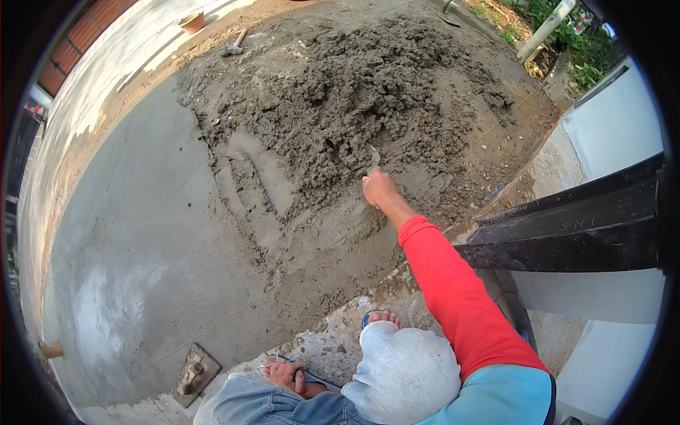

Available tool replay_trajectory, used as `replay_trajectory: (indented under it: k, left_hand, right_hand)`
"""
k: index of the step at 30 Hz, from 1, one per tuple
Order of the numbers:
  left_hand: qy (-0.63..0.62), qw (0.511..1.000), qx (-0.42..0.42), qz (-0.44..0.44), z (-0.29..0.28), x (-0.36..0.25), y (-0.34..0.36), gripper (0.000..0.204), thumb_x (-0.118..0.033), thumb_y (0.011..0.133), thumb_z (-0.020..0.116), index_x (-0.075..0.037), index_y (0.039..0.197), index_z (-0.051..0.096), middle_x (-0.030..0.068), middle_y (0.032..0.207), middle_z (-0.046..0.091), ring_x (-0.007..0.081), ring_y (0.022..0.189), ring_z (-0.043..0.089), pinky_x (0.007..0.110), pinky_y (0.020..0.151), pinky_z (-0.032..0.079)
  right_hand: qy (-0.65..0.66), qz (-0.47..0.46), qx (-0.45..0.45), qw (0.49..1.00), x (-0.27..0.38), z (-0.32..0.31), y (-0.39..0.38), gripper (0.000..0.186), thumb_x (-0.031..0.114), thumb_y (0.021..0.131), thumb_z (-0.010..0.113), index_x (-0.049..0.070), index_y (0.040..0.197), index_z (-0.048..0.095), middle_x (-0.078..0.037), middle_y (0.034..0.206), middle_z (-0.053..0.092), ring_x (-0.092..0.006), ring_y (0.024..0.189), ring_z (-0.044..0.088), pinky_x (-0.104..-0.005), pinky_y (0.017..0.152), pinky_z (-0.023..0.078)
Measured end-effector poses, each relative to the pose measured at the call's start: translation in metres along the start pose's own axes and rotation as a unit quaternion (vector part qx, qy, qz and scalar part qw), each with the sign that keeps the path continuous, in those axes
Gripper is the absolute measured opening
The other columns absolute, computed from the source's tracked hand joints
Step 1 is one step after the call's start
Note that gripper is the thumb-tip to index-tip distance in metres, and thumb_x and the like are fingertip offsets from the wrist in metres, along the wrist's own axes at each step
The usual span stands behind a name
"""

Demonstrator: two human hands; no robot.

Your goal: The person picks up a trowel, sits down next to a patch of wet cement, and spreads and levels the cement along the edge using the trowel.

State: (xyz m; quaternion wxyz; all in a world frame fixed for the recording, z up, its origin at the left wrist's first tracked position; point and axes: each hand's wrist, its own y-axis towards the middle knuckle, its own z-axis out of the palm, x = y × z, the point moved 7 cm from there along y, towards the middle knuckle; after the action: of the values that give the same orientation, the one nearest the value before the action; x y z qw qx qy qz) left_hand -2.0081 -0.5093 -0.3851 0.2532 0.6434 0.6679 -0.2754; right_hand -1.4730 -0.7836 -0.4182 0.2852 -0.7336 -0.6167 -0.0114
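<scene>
My right hand (380, 188) is closed around the handle of a small trowel (373, 155), at the end of an outstretched arm in a red sleeve. The trowel's blade meets the near edge of a heap of wet grey mortar (368, 92), which partly hides it. The heap is rough and lumpy. Left of it lies a smoothed stretch of wet cement (142, 205), with a shallow scraped patch (265, 173) between the two. My left hand is out of view.
A mortar-caked float (197, 374) lies by the smooth cement's near edge. My sandalled feet rest on a rough ledge (333, 340). A black metal beam (567, 223) juts in from the right. Farther off are a hammer-like tool (236, 44) and an orange-brown bucket (192, 23).
</scene>
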Motion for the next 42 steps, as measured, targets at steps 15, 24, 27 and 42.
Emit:
replay_trajectory:
  k: [15, 24, 27, 42]
  left_hand:
    - [0.032, 0.999, 0.039, 0.021, -0.009, -0.002, 0.0, 0.022, -0.016, 0.084, 0.067, -0.011, 0.105, 0.068, 0.0101, 0.09, 0.064, 0.0325, 0.088, 0.058, 0.046, 0.092, 0.041]
    - [0.001, 0.998, 0.053, 0.017, -0.006, -0.004, 0.008, 0.023, -0.017, 0.082, 0.067, -0.013, 0.105, 0.069, 0.0091, 0.088, 0.063, 0.032, 0.089, 0.057, 0.048, 0.09, 0.039]
    - [0.027, 0.999, 0.046, 0.013, -0.013, -0.001, -0.005, 0.023, -0.016, 0.081, 0.068, -0.014, 0.104, 0.069, 0.008, 0.087, 0.063, 0.0313, 0.089, 0.057, 0.048, 0.09, 0.039]
    - [0.078, 0.995, 0.034, 0.049, -0.022, -0.011, -0.004, 0.025, -0.019, 0.084, 0.068, -0.014, 0.107, 0.07, 0.0103, 0.089, 0.064, 0.0334, 0.089, 0.059, 0.047, 0.089, 0.042]
  right_hand:
    - [0.348, -0.147, 0.187, 0.907, 0.027, -0.087, -0.184, 0.033, 0.032, 0.101, 0.057, 0.0, 0.109, 0.057, -0.012, 0.075, 0.06, -0.0232, 0.056, 0.062, -0.037, 0.048, 0.049]
    - [0.021, -0.029, -0.179, 0.983, -0.122, -0.063, -0.238, 0.042, 0.018, 0.093, 0.069, -0.001, 0.126, 0.05, -0.031, 0.112, 0.065, -0.0523, 0.105, 0.062, -0.0513, 0.087, 0.051]
    - [0.111, -0.052, -0.232, 0.965, -0.116, -0.057, -0.26, 0.034, 0.017, 0.094, 0.067, -0.001, 0.119, 0.053, -0.03, 0.113, 0.064, -0.0505, 0.105, 0.062, -0.0519, 0.087, 0.051]
    - [-0.038, -0.046, 0.11, 0.992, -0.085, 0.006, -0.278, 0.04, 0.033, 0.103, 0.053, -0.005, 0.114, 0.055, -0.034, 0.09, 0.068, -0.0548, 0.087, 0.066, -0.0635, 0.076, 0.051]
